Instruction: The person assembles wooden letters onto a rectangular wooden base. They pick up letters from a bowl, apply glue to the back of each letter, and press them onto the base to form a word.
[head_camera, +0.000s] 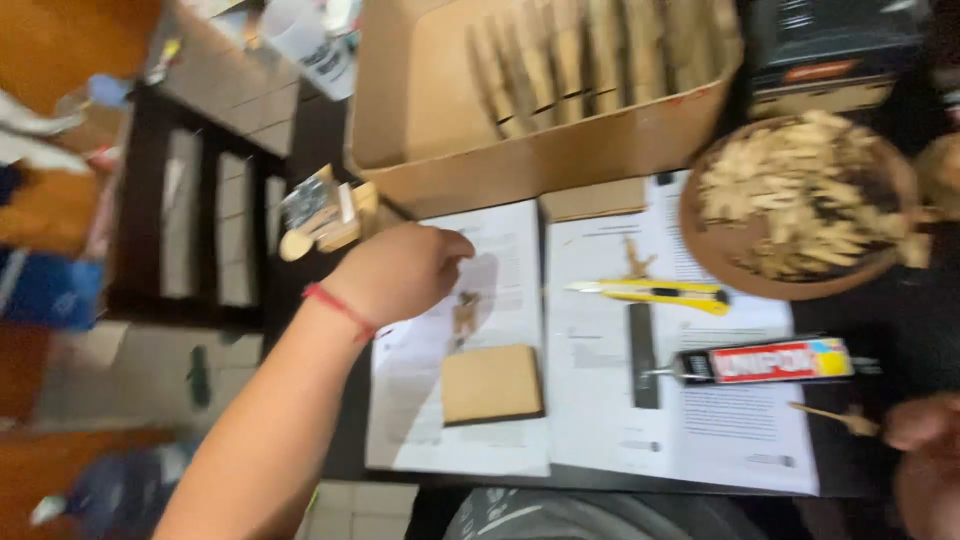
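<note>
My left hand (400, 270) reaches over the left sheet of white paper (500, 300), fingers curled, a red string on its wrist. A small wooden piece (464, 312) lies just under the fingertips; whether the hand touches it is unclear. A square brown board (492, 384) lies below on the paper. My right hand (925, 455) sits at the lower right edge, pinching a thin wooden stick (830, 414). A yellow utility knife (660, 293) and a glue tube (770, 362) lie on the right sheet.
A round tray (730, 255) heaped with wooden clothespin halves stands at the right. A large cardboard box (540, 160) holding rows of wooden pieces sits behind the papers. More small wooden parts (325, 222) lie at the table's left edge, beside a dark shelf (200, 220).
</note>
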